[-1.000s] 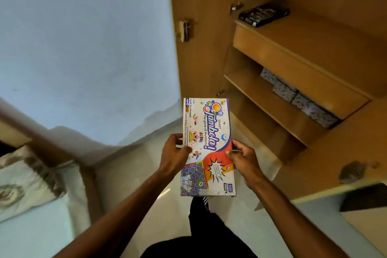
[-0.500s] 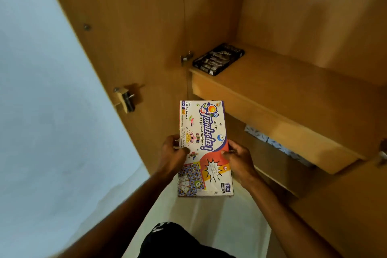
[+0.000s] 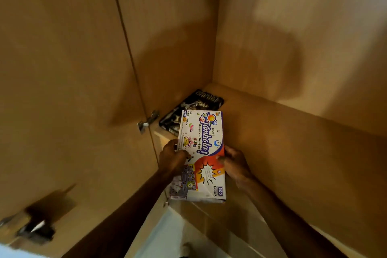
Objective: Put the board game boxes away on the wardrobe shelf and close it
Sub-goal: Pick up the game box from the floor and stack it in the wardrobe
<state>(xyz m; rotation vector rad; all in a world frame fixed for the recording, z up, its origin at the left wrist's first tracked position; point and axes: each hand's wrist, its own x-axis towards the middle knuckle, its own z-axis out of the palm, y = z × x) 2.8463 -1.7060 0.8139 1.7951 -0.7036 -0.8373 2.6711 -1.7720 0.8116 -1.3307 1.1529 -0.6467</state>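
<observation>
Both my left hand (image 3: 172, 158) and right hand (image 3: 234, 162) grip the Tambola box (image 3: 202, 153) over the shelf (image 3: 293, 132) edge, overlapping the black game box (image 3: 192, 109); next, I'd slide it in flat.

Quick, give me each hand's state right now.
Left hand: closed on the Tambola box, left edge.
Right hand: closed on the same box, right edge.

Two hands hold a bright Tambola box (image 3: 202, 153) over the front edge of the wooden shelf (image 3: 282, 132). The left hand (image 3: 172, 158) grips its side at nine o'clock, the right hand (image 3: 235, 163) at three o'clock. A black box (image 3: 188, 109) lies on the shelf at eleven o'clock, partly under it.
</observation>
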